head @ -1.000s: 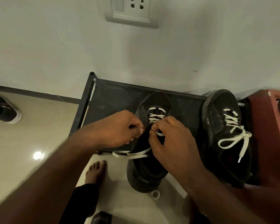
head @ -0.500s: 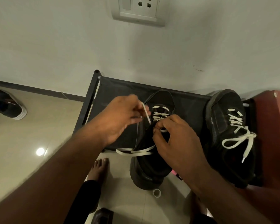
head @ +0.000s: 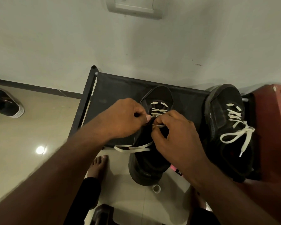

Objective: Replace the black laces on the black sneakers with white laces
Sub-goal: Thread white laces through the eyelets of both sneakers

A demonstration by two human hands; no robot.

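Note:
Two black sneakers rest on a black fabric rack [head: 117, 95]. The middle sneaker [head: 148, 163] has a white lace [head: 156, 110] threaded through its upper eyelets, and loose lace ends [head: 131, 148] hang over its left side. My left hand [head: 123, 118] pinches a strand of that lace at the eyelets. My right hand [head: 175, 137] pinches the lace just beside it, over the tongue. The right sneaker [head: 224, 132] is fully laced in white and tied in a bow [head: 237, 132].
A red stool [head: 271, 127] stands at the right edge of the rack. Another dark shoe [head: 5, 103] lies on the tiled floor at far left. My bare foot [head: 99, 166] and a small white ring [head: 156, 188] are below the rack. A wall socket [head: 135, 6] is above.
My left hand pulled the lace up and away half a second ago, then came back down to the eyelets next to my right hand. The view shifted slightly.

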